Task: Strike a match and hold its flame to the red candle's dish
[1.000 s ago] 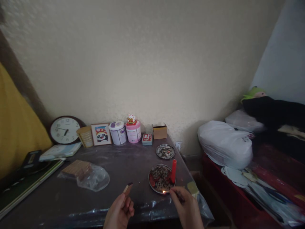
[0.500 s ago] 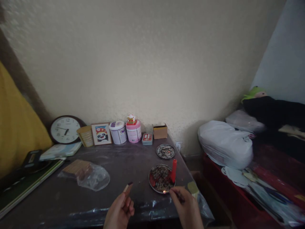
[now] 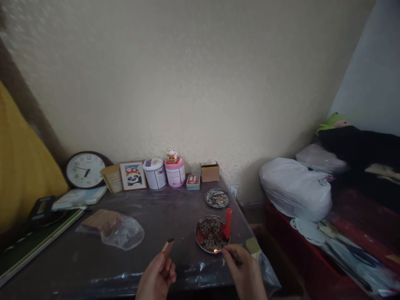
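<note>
Clock (image 3: 84, 170) back left on table (image 3: 165, 212), then cup (image 3: 113, 179), picture frame (image 3: 133, 176), two tins (image 3: 155, 174), all along the wall side. Clear plastic bag (image 3: 125, 234) lies nearer, left; tabletop stretches from it to the near plate. Left hand (image 3: 158, 276) by table's near edge, fingers closed around small box (image 3: 168, 247), its dark end up; room between it and near plate (image 3: 195, 238). Far plate (image 3: 207, 203), matchsticks in it, sits behind. Red candle (image 3: 228, 225) upright at near plate's right side, close to table's right edge. Burning match (image 3: 220, 251) at plate's front rim, apart from candle, pinched by right hand (image 3: 245, 268). White bag (image 3: 293, 189) beyond the right edge.
</note>
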{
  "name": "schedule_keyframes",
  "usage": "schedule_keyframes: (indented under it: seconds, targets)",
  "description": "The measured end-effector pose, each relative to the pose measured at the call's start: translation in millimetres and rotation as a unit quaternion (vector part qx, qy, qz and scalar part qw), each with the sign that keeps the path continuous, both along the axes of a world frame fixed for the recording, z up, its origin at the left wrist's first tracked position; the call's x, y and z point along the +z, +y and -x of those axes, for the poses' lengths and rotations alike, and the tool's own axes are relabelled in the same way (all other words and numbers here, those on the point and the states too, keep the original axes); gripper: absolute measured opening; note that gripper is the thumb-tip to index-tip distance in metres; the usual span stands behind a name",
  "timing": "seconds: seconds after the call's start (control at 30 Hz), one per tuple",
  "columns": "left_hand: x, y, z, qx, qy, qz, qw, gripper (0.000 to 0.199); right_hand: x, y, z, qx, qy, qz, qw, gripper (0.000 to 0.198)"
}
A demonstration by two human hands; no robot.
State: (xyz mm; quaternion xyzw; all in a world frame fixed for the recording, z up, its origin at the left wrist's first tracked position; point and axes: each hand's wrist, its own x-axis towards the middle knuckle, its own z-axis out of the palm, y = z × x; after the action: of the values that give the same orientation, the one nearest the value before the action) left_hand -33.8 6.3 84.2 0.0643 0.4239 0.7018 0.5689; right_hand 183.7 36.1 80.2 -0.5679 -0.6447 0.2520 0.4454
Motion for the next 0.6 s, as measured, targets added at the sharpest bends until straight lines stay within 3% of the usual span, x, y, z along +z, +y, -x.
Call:
schedule_keyframes:
  seconds: [0.3, 0.47, 0.6]
  targets:
    - [-7.5, 1.5, 2.3, -0.006, -0.004, -0.009, 1.0, 0.055, 2.9, -3.7, -0.3, -0.001, 0.002, 0.009, 1.0, 0.03]
    - [-6.2, 1.0, 2.3, -0.018, -0.005, -0.01, 1.0, 0.045, 2.4, 0.2, 1.4, -0.008, 0.082, 0.04, 0.996, 0.032]
    - [-7.0, -0.2, 0.5, -0.024, -0.014, -0.01, 1.0, 0.054, -3.7, 5.7, 2.1, -0.01, 0.124, 0.081, 0.989, 0.033]
